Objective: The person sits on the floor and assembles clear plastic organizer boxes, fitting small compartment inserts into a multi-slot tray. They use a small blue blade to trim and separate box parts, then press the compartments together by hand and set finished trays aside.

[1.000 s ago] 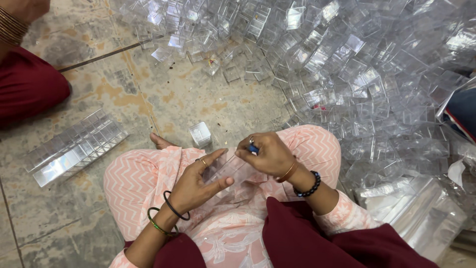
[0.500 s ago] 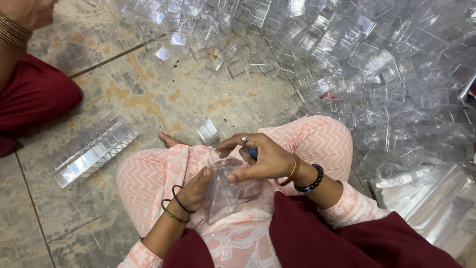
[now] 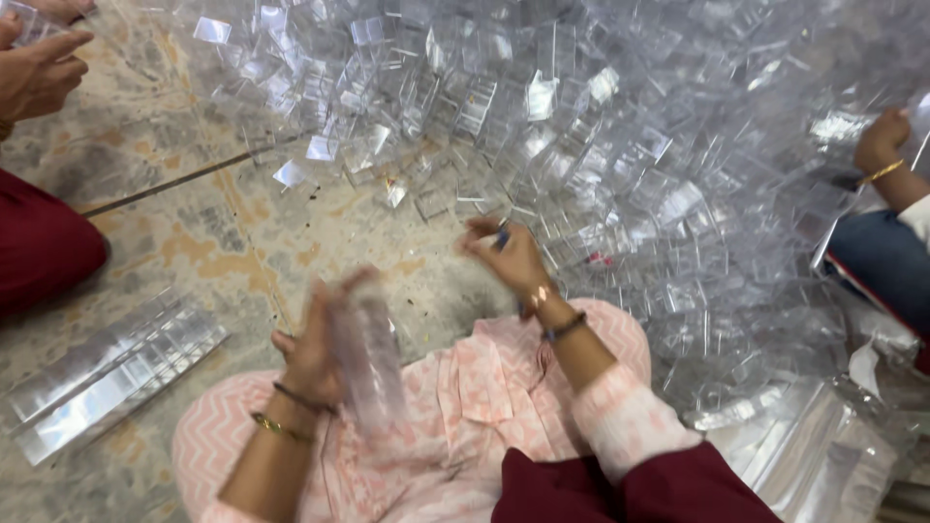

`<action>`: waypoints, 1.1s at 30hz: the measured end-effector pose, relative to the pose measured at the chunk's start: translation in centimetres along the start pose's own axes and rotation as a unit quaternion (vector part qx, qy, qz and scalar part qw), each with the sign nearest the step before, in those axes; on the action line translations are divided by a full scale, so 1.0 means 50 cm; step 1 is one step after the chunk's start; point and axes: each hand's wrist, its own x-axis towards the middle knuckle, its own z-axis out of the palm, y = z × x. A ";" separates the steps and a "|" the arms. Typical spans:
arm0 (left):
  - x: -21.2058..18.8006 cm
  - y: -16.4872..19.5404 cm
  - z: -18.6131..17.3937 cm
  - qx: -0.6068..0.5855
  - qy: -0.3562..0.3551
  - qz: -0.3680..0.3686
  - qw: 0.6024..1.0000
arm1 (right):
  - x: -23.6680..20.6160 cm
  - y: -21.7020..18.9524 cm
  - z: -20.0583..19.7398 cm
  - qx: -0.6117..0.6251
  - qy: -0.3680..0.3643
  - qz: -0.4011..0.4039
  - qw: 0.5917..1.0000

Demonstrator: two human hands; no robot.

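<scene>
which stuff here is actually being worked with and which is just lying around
In hand:
- left hand holds a blurred clear plastic piece
- right hand grips a small blue object at the edge of the pile of clear boxes

Lying about:
- row of stacked clear boxes on the floor
- clear bags

I see my left hand (image 3: 315, 353) raised over my lap, its fingers (image 3: 339, 291) wrapped round a clear plastic piece (image 3: 373, 363) that is blurred, while my right hand (image 3: 509, 257) reaches toward the edge of the heap of clear plastic boxes (image 3: 601, 145) with a small blue thing (image 3: 502, 235) pinched in its grip. A flat row of clear boxes (image 3: 111, 373) lies on the stone floor (image 3: 232, 242) to my left. Another person's hand (image 3: 39, 73) shows at the top left corner and a further person's hand (image 3: 880, 140) at the right edge.
</scene>
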 end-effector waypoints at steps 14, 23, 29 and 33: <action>0.308 0.157 -0.211 0.182 0.285 0.048 0.940 | 0.319 0.235 0.145 -0.388 0.124 -0.086 0.909; 0.249 0.196 -0.144 0.280 0.134 0.024 0.950 | 0.280 0.131 0.175 0.135 -0.036 0.178 0.974; 0.226 0.187 -0.062 0.532 0.090 0.105 0.835 | 0.176 -0.103 0.137 0.206 -0.100 0.133 0.964; 0.190 0.187 -0.026 0.680 0.044 0.094 0.725 | 0.126 -0.185 0.149 0.016 -0.193 0.050 0.980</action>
